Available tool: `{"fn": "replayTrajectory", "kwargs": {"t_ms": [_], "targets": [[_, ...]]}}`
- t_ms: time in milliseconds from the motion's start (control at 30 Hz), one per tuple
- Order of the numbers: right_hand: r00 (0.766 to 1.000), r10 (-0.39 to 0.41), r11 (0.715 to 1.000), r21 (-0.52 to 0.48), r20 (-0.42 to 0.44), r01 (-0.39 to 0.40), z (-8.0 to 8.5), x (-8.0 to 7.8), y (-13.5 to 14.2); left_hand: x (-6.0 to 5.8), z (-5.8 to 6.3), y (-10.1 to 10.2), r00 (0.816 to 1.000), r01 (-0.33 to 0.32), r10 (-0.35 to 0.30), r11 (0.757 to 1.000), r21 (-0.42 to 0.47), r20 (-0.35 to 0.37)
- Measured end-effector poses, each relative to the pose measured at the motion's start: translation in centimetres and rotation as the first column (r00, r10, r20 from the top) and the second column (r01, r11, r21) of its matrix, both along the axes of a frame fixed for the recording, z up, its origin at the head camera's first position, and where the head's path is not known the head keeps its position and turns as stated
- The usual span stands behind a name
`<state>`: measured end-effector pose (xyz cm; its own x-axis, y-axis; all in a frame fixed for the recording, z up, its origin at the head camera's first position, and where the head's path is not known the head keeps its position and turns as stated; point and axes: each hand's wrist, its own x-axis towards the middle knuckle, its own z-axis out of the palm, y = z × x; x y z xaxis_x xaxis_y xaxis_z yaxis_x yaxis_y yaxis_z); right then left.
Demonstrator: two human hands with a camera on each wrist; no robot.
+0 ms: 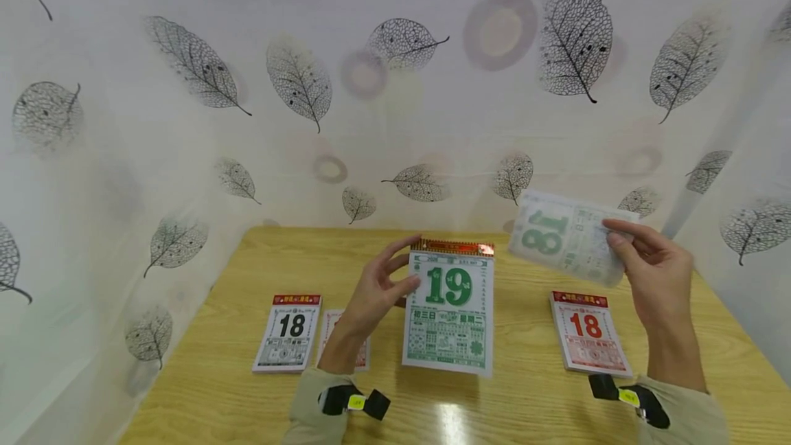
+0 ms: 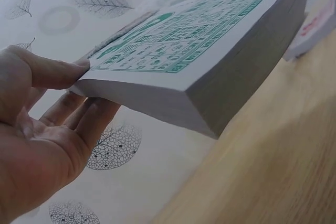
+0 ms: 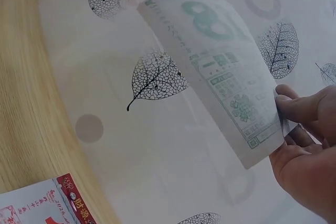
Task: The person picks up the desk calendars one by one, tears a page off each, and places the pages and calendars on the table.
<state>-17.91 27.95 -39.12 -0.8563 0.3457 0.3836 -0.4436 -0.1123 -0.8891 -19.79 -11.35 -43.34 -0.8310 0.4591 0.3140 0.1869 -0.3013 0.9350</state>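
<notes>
My left hand point(image 1: 378, 287) grips the left edge of a thick tear-off calendar point(image 1: 450, 314), thumb on the front and fingers behind. Its top page carries a green 19 under a red and gold header strip. In the left wrist view the calendar block point(image 2: 205, 72) is tilted, its thick page edges showing above the table. Off to the right, my right hand point(image 1: 658, 266) pinches a loose calendar page point(image 1: 568, 235) at one end between thumb and fingers. A green 18 shows reversed through the thin paper, and in the right wrist view the page point(image 3: 226, 82) bends away from the fingers.
On the wooden table point(image 1: 216, 362) lie a calendar with a black 18 point(image 1: 288, 332) at left and one with a red 18 point(image 1: 590, 332) at right. Another red-printed calendar point(image 1: 362, 356) is partly hidden behind my left arm. A leaf-patterned curtain point(image 1: 432, 115) stands behind the table.
</notes>
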Motion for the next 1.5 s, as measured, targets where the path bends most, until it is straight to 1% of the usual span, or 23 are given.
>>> {"fn": "replayTrajectory", "kwargs": {"t_ms": [133,267,400,467,500,533,633,700,733,833,933,1100,1233,1333,1367,1433,1500], "targets": [[1.000,-0.004,1.000,0.031,-0.010,0.004,0.0,0.1,-0.5,-0.2,-0.3,0.0,0.999,-0.027,0.027,0.999,-0.017,0.026],[0.999,-0.042,0.998,0.052,-0.013,0.043,-0.1,0.2,-0.9,-0.5,-0.8,0.0,0.996,-0.056,0.060,0.996,-0.066,0.062],[0.996,-0.092,0.993,0.072,0.006,0.091,-0.4,0.3,-1.4,-0.8,-1.7,-0.2,0.993,-0.054,0.064,0.994,-0.093,0.102],[0.993,-0.118,0.985,0.128,0.016,0.115,-0.5,0.2,-1.7,-1.0,-2.2,-0.3,0.991,-0.050,0.060,0.995,-0.088,0.121],[0.991,-0.134,0.976,0.177,0.018,0.129,-0.5,0.1,-1.8,-1.1,-2.4,-0.4,0.990,-0.049,0.060,0.995,-0.086,0.129],[0.988,-0.153,0.961,0.237,0.012,0.145,-0.5,0.0,-2.0,-1.2,-2.6,-0.4,0.989,-0.052,0.063,0.995,-0.087,0.135],[0.979,-0.202,0.892,0.405,-0.040,0.200,-0.5,-0.2,-2.6,-1.5,-3.2,-0.7,0.983,-0.072,0.088,0.992,-0.100,0.162],[0.973,-0.214,0.851,0.474,-0.082,0.227,-0.5,-0.4,-3.0,-1.6,-3.7,-0.7,0.977,-0.085,0.105,0.990,-0.112,0.184],[0.972,-0.212,0.840,0.489,-0.099,0.233,-0.6,-0.4,-3.2,-1.6,-3.9,-0.8,0.974,-0.091,0.112,0.989,-0.116,0.197],[0.972,-0.201,0.831,0.504,-0.122,0.235,-0.8,-0.6,-3.8,-1.7,-4.5,-0.8,0.964,-0.104,0.132,0.986,-0.131,0.230],[0.969,-0.208,0.817,0.521,-0.134,0.247,-1.0,-0.7,-4.4,-1.8,-4.9,-0.8,0.954,-0.116,0.150,0.983,-0.142,0.258],[0.964,-0.212,0.794,0.547,-0.160,0.265,-1.9,-0.5,-5.4,-1.9,-5.5,-0.9,0.940,-0.132,0.170,0.981,-0.145,0.295],[0.955,-0.179,0.769,0.572,-0.236,0.286,-2.8,-0.4,-6.1,-1.9,-5.7,-1.1,0.929,-0.149,0.191,0.977,-0.153,0.318],[0.933,-0.154,0.748,0.579,-0.326,0.326,-3.3,-0.7,-6.5,-1.9,-5.8,-1.2,0.916,-0.164,0.216,0.971,-0.175,0.338],[0.921,-0.147,0.733,0.586,-0.360,0.346,-3.4,-0.8,-6.6,-1.9,-5.7,-1.2,0.912,-0.170,0.224,0.968,-0.182,0.343],[0.894,-0.142,0.686,0.608,-0.426,0.399,-3.6,-1.1,-6.8,-2.0,-5.8,-1.3,0.907,-0.179,0.236,0.965,-0.190,0.349],[0.864,-0.134,0.631,0.631,-0.486,0.452,-3.7,-1.2,-6.9,-2.0,-5.9,-1.4,0.906,-0.187,0.247,0.962,-0.200,0.343]]}}
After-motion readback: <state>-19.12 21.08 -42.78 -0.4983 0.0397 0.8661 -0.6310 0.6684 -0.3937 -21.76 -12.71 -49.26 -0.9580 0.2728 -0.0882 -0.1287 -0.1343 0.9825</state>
